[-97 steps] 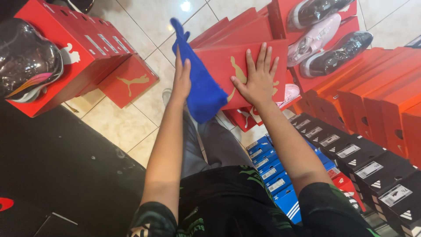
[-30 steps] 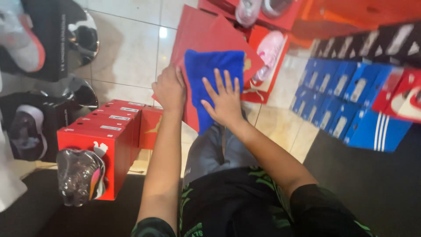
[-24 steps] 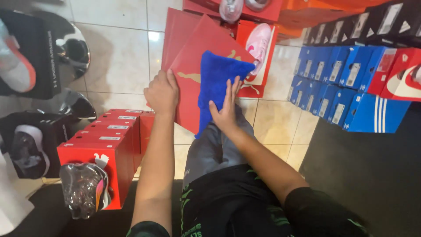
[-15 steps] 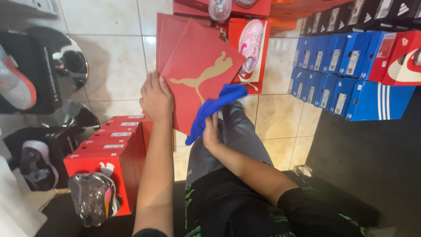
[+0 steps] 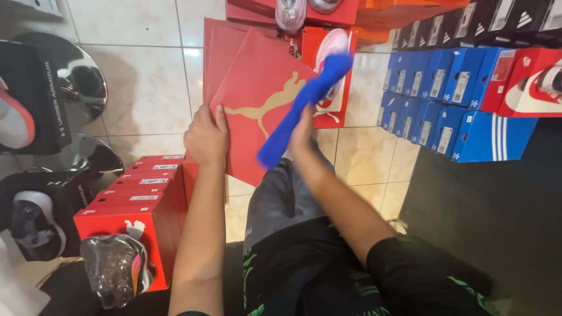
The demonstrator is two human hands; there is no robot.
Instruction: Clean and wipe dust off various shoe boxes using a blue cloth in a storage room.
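My left hand point(image 5: 206, 138) grips the left edge of a red shoe box point(image 5: 257, 99) with a gold animal logo, holding it tilted over my knee. In my right hand point(image 5: 302, 130) is a blue cloth point(image 5: 304, 100), lifted off the box and blurred as it hangs across the lid's right side. My grey trouser leg point(image 5: 280, 199) sits under the box.
Stacked red shoe boxes point(image 5: 140, 199) stand at my left with a wrapped shoe point(image 5: 114, 269) in front. Blue boxes point(image 5: 445, 99) and a red one point(image 5: 530, 82) line the right. A pink shoe point(image 5: 331, 52) lies in an open red box ahead. Black display stands point(image 5: 47, 105) on the left.
The blue cloth, spread flat on the lid a second ago, has been gathered in my right hand and swung up off the box. My left hand keeps its hold on the box edge.
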